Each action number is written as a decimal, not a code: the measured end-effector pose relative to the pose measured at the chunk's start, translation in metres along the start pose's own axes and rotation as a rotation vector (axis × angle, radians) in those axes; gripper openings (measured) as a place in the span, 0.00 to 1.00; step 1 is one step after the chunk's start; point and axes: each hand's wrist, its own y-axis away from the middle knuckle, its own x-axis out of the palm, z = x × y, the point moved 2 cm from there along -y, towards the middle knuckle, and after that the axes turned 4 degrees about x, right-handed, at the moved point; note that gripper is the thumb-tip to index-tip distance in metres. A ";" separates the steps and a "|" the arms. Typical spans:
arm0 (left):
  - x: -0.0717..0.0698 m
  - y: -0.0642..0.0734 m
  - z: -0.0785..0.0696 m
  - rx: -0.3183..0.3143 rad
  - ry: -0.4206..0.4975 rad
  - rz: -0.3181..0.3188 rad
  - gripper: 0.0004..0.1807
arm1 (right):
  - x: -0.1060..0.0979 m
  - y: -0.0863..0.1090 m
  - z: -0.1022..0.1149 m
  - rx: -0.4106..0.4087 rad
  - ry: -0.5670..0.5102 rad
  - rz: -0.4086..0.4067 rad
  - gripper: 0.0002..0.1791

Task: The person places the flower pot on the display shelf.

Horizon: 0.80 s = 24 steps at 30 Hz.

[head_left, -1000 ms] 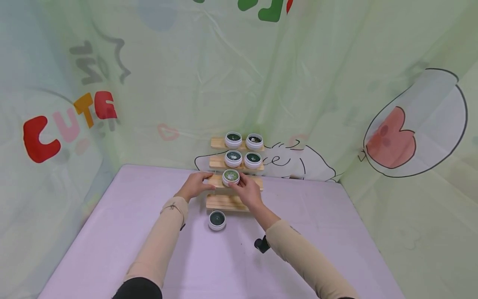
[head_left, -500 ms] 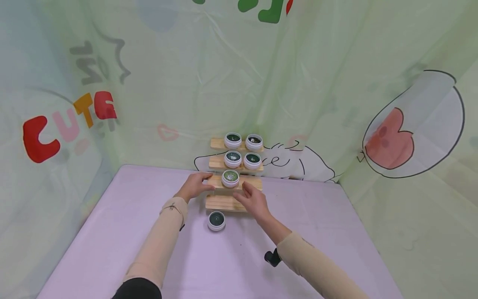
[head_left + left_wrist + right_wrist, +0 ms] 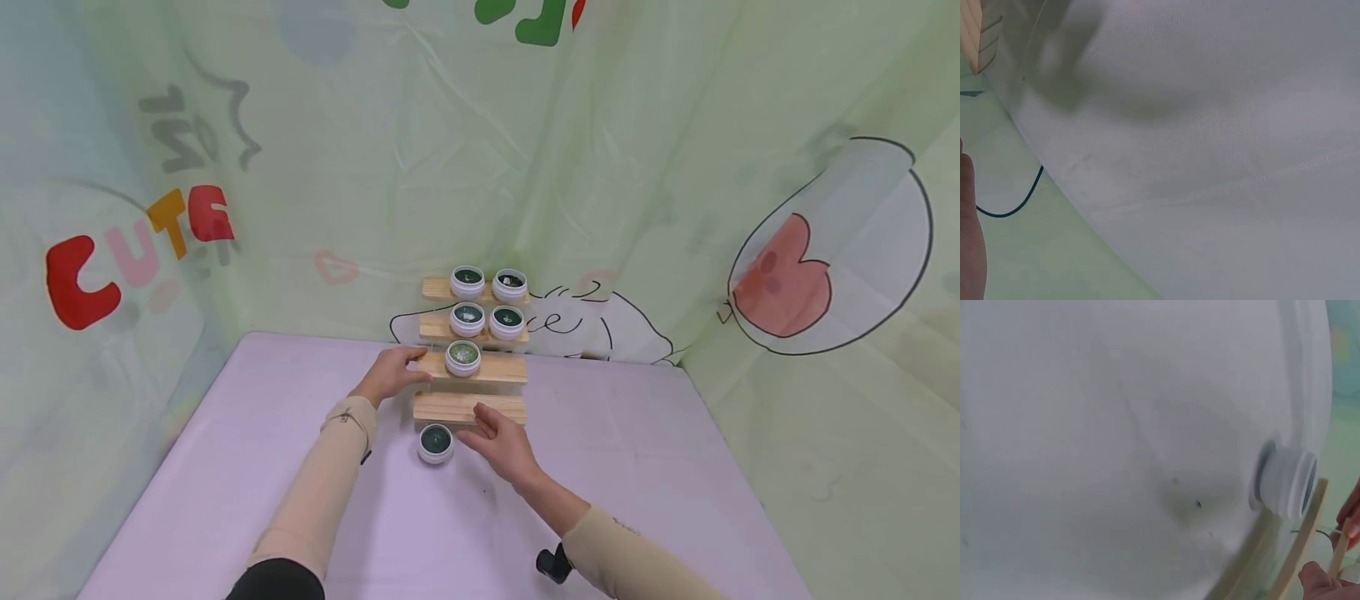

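A tiered wooden display stand (image 3: 502, 368) rises at the back of the table, with small round white jars on its steps. My left hand (image 3: 390, 373) holds the left end of the stand's second step from the bottom, thumb in front and fingers behind. On that step sits one jar with a light green top (image 3: 463, 357). My right hand (image 3: 504, 443) hangs with fingers extended before the bottom step (image 3: 450, 407), holding nothing. Left of its fingertips, a dark-topped jar (image 3: 436, 443) stands on the table; the right wrist view shows this white jar (image 3: 1285, 481) from the side.
Two jars stand on the top step, including one at the right (image 3: 510, 284), and two more on the step below, one at the left (image 3: 468, 318). A printed curtain (image 3: 360, 167) hangs close behind the stand. Lilac cloth covers the table (image 3: 637, 467).
My right hand has let go of the light green jar, leaving it on the step, and moved down toward the jar on the table. The left hand has stayed in place.
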 end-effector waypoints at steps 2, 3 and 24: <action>0.000 0.000 0.000 0.007 -0.002 -0.001 0.34 | 0.005 0.006 -0.006 0.004 0.007 0.021 0.38; 0.000 0.000 0.000 0.008 -0.002 -0.001 0.34 | 0.008 0.009 -0.009 0.005 0.015 0.028 0.38; 0.004 -0.002 0.005 -0.008 0.010 -0.005 0.35 | 0.041 0.024 -0.039 -0.015 0.059 0.089 0.39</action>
